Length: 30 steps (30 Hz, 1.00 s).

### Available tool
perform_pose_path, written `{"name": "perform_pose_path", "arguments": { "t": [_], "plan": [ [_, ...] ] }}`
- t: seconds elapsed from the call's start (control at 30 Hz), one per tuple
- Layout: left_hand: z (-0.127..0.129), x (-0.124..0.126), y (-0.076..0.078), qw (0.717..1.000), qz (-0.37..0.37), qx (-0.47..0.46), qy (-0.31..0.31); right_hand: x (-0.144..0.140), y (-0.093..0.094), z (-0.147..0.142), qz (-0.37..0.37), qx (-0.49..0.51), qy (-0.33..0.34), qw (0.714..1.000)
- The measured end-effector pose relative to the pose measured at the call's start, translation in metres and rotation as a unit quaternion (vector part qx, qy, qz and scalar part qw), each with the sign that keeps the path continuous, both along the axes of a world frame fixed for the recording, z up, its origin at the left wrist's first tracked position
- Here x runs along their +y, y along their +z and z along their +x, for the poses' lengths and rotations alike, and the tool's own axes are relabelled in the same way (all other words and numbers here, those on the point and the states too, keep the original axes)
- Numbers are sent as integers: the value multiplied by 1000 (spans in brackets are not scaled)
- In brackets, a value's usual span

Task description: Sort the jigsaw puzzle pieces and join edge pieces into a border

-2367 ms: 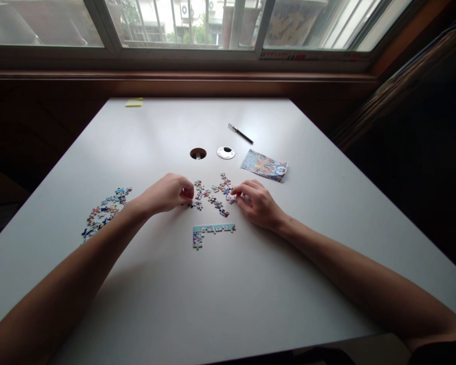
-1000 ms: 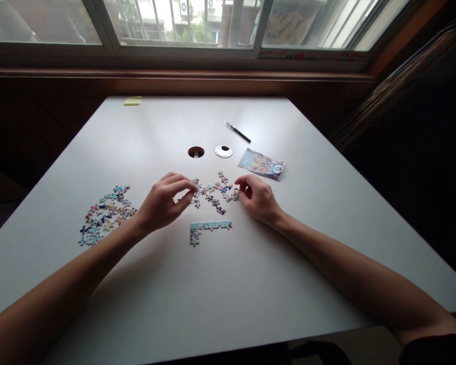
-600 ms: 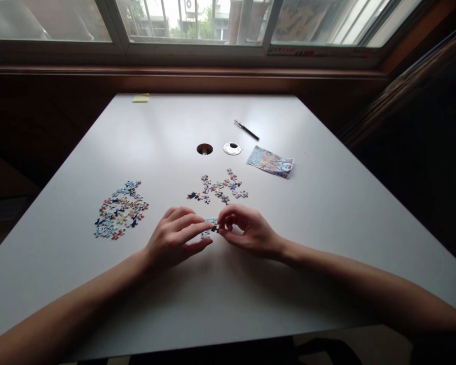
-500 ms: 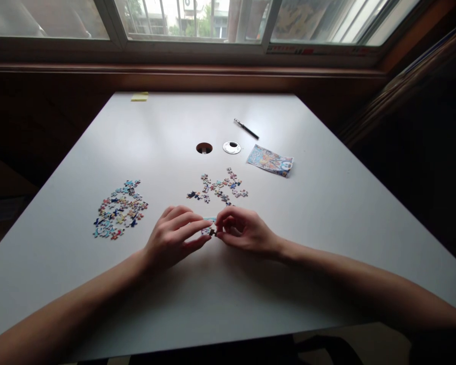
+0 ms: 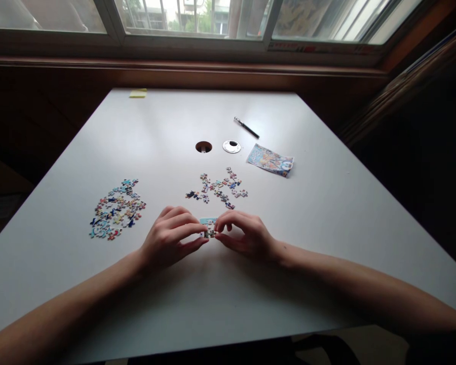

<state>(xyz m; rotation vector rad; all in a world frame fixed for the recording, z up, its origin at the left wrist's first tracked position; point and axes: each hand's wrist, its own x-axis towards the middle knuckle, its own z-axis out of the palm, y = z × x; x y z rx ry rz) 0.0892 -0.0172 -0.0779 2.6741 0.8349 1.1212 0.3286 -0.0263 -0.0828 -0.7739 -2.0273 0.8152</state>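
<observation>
On the white table (image 5: 175,126) my left hand (image 5: 169,241) and my right hand (image 5: 245,235) meet fingertip to fingertip over a small assembled jigsaw strip (image 5: 209,223) with a light blue edge. Both hands pinch at a small puzzle piece (image 5: 210,233) at the strip's left end. My fingers hide most of the strip. Just beyond the hands lies a loose scatter of pieces (image 5: 218,186). A denser pile of pieces (image 5: 116,209) lies to the left of my left hand.
A colourful printed picture card (image 5: 270,159) lies at the right, past the scatter. A round cable hole (image 5: 203,147) and its loose cap (image 5: 231,146) sit mid-table. A black pen (image 5: 246,127) lies farther back, and a yellow sticky pad (image 5: 138,93) at the far edge.
Both hands have come back from the loose scatter to the assembled strip near me. They now press together on a piece at its left end.
</observation>
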Motion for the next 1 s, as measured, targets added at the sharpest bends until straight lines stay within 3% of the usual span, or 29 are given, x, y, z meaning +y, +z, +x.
{"name": "perform_pose_path", "arguments": {
  "t": [0.17, 0.43, 0.63, 1.0],
  "plan": [
    [-4, 0, 2, 1000, -11, 17, 2, 1, 0, -1, 6, -6, -12, 1000],
    [-13, 5, 7, 995, -50, 68, -45, 0, 2, -4, 100, -64, 93, 989],
    [-11, 4, 4, 993, -43, 96, -61, 0, 3, -6, 147, -85, 95, 981],
    [-10, 6, 2, 992, -38, 107, -61, -1, 0, -6, 162, -147, 94, 971]
  ]
}}
